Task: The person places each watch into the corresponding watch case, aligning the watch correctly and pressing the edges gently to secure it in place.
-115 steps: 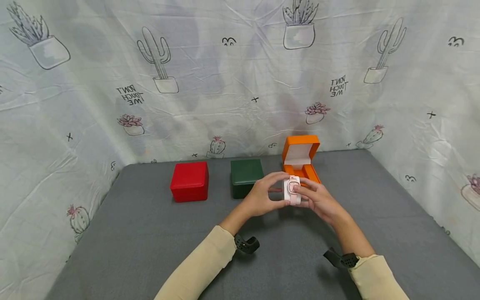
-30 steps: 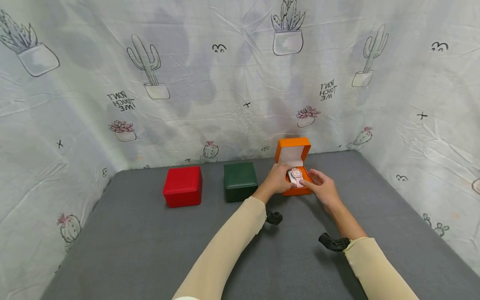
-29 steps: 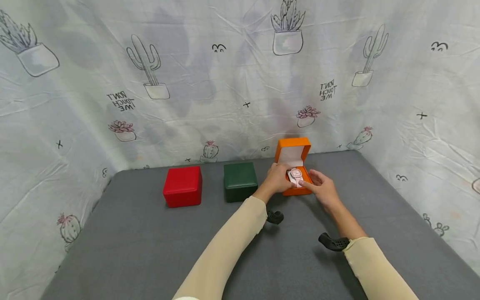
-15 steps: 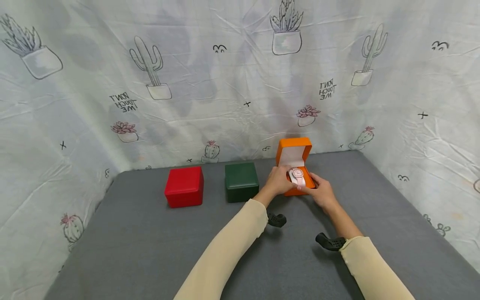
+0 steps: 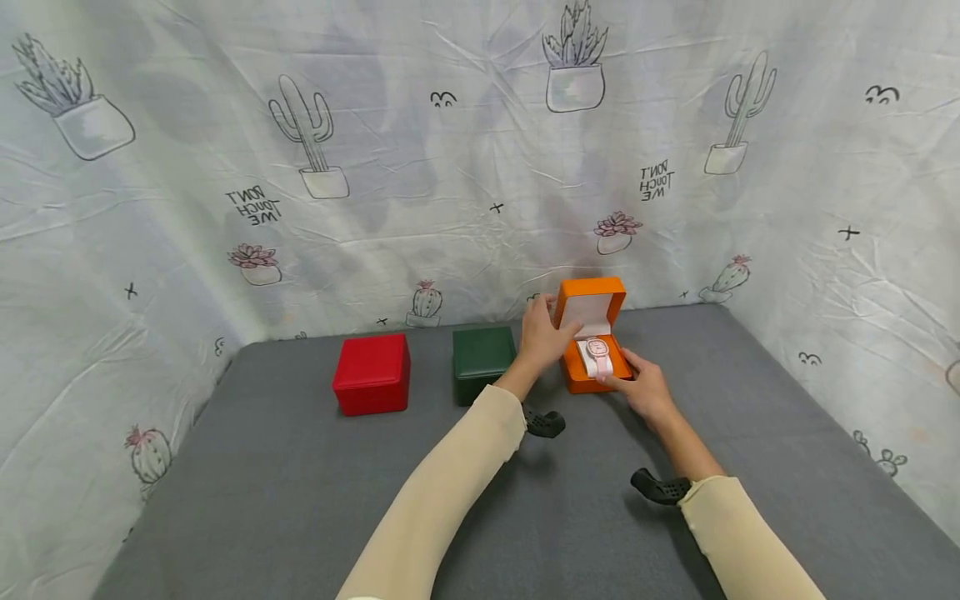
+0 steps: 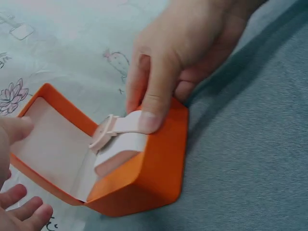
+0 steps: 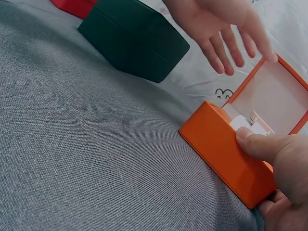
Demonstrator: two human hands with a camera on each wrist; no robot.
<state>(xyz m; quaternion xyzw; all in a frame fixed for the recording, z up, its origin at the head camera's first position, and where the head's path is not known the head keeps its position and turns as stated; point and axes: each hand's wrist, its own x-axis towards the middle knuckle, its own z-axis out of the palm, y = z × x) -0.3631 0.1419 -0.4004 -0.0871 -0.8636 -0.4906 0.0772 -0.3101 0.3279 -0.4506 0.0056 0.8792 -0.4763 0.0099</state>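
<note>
An orange watch box (image 5: 582, 382) stands at the back right with its lid (image 5: 592, 285) raised. Inside sits a pink wristwatch (image 5: 598, 350) strapped round a white cushion (image 6: 118, 153). My right hand (image 5: 645, 390) grips the front right corner of the box; its thumb presses on the front edge by the watch strap, its other fingers at the side. My left hand (image 5: 542, 335) is at the left side of the lid, fingers extended. In the right wrist view the left thumb tip is right at the lid's edge, while the other fingers hang apart from it.
A closed green box (image 5: 480, 360) stands just left of the left hand. Farther left is a closed red box (image 5: 371, 375). Grey cloth (image 5: 300, 500) covers the table, and a cactus-print curtain (image 5: 420, 167) rises directly behind the boxes.
Earlier both hands held the watch on its cushion in front of the box; now it sits inside. My left hand has left the watch and moved up to the lid. My right hand now grips the box.
</note>
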